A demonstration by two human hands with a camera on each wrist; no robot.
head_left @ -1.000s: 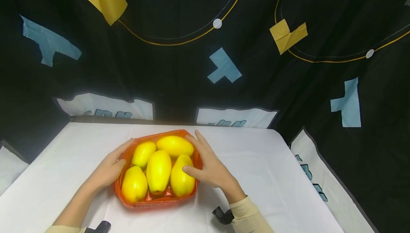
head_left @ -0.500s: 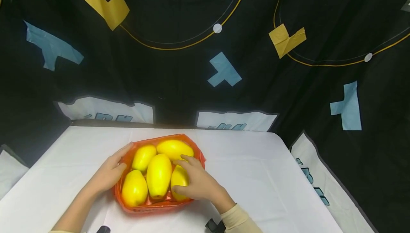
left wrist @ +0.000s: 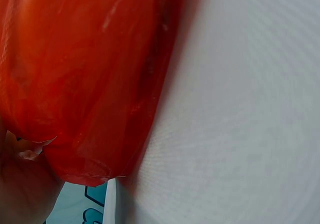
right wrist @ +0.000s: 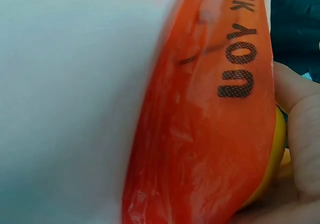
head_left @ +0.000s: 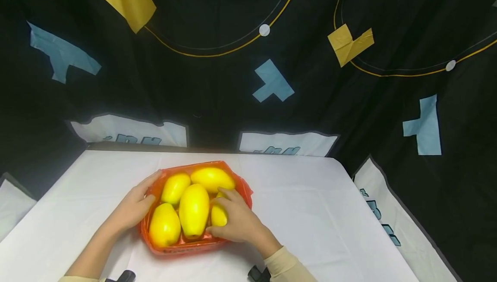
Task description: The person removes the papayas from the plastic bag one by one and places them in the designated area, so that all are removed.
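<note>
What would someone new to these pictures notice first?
Probably the five bright yellow fruits in a red plastic-wrapped container on the white table. The right hand grips the front-right fruit, while the left hand touches the container's left side. Next, likely the gold shapes and pale-blue shapes on the black backdrop behind.

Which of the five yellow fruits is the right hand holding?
The yellow fruit at the near right of the red container. The right hand curls round it and hides much of it; the other four show nearly whole.
</note>
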